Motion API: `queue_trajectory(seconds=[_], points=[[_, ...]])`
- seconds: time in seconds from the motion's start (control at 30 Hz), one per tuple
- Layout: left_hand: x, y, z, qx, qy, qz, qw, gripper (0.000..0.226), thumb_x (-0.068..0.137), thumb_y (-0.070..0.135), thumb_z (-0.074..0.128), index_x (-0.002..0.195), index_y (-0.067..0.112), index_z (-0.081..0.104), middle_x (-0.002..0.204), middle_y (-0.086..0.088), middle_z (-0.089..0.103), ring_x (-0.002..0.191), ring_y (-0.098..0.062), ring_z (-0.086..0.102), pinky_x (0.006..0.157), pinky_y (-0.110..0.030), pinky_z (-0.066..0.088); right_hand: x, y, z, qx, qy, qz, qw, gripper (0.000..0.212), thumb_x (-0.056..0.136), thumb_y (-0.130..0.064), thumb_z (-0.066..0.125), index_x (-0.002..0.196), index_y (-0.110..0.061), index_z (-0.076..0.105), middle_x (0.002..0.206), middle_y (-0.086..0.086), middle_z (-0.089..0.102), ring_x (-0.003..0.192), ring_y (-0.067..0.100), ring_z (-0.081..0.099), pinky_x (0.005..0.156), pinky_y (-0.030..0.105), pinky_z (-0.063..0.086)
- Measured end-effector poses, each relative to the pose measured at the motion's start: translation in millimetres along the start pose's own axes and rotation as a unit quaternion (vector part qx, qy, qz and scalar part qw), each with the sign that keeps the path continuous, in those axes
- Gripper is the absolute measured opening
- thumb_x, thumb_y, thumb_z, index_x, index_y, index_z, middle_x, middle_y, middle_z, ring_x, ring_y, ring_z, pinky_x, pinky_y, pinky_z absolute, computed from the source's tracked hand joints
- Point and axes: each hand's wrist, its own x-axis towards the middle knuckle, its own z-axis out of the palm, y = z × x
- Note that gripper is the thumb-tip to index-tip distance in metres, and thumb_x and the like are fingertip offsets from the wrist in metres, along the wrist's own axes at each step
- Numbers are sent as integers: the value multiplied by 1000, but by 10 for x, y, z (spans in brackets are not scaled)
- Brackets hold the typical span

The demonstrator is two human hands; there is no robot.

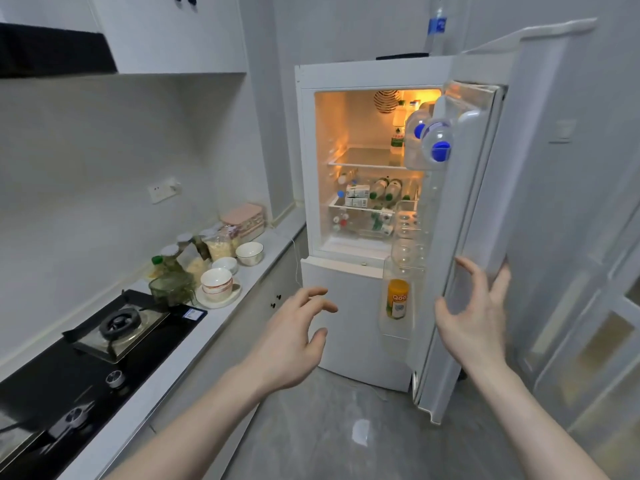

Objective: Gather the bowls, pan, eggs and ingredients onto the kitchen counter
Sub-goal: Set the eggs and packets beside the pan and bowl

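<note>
We find no eggs in the open fridge (360, 168) (door tray (407, 223) looks empty); both hands' fingers (479, 282) spread, holding nothing; eggs are fragile, so we'd cradle them loosely.

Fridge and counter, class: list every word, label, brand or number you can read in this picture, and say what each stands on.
"Qoo": on the yellow bottle in the lowest shelf of the fridge door.
Water bottle on top of the fridge: blue label, too blurred to read.
Green-label bottle on the top shelf: red print, too small to read.
Cartons on the middle shelf: print too small.
Sticker on the hob: unreadable.
</note>
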Motion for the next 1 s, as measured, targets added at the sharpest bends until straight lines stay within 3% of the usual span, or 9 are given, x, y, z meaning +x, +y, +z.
queue_trajectory(seconds=[0.1,0.23,0.37,0.47,0.57,0.67,0.8,1.0], points=[[-41,-71,-8,-3,10,-16,1000,33,91,22,57,117,41,54,147,23,36,131,-2,43,107,-26,36,-7,-38,137,12,3,-5,1000,65,83,-16,73,136,-41,45,166,-3,4,146,40,33,114,53,38],[-130,-208,-83,7,13,-44,999,32,91,20,58,118,38,57,146,22,39,119,-6,51,98,-21,37,-37,-90,310,23,-14,-60,998,66,82,-9,74,139,-30,50,164,-2,9,147,32,28,118,41,28],[-168,-381,-203,18,21,-82,996,31,92,21,60,118,38,57,146,23,38,112,-10,55,93,-17,33,-26,-187,598,24,-57,-111,992,74,80,0,72,144,-30,49,168,-4,2,154,27,14,122,48,24],[-200,-554,-283,21,41,-99,994,32,92,21,60,118,39,57,145,26,38,115,5,51,98,-17,33,5,-327,868,25,-83,-138,987,79,79,2,73,147,-30,49,169,-6,-5,156,23,9,117,37,19],[-223,-763,-343,30,37,-122,991,32,92,24,60,117,43,55,143,31,35,95,13,54,94,-18,38,51,-469,1160,30,-114,-156,981,83,80,2,72,151,-31,44,169,-7,-12,156,23,4,117,36,18],[-162,-1018,-396,39,42,-137,989,32,92,26,59,117,46,53,144,31,34,113,6,50,99,-23,41,139,-575,1466,32,-128,-173,976,85,80,2,73,153,-29,43,169,-6,-14,157,25,1,119,41,23],[70,-1465,-483,40,49,-144,988,31,93,27,59,118,45,54,144,32,33,123,7,44,98,-16,33,288,-737,1973,29,-124,-195,973,88,79,-3,76,155,-29,39,169,2,-13,157,29,-3,121,53,26],[477,-2101,-606,34,52,-148,987,31,93,26,60,119,42,55,145,29,34,134,7,36,102,-10,25,570,-967,2633,0,-121,-206,971,92,78,-6,76,157,-30,35,169,5,-15,156,29,-11,122,51,19]])
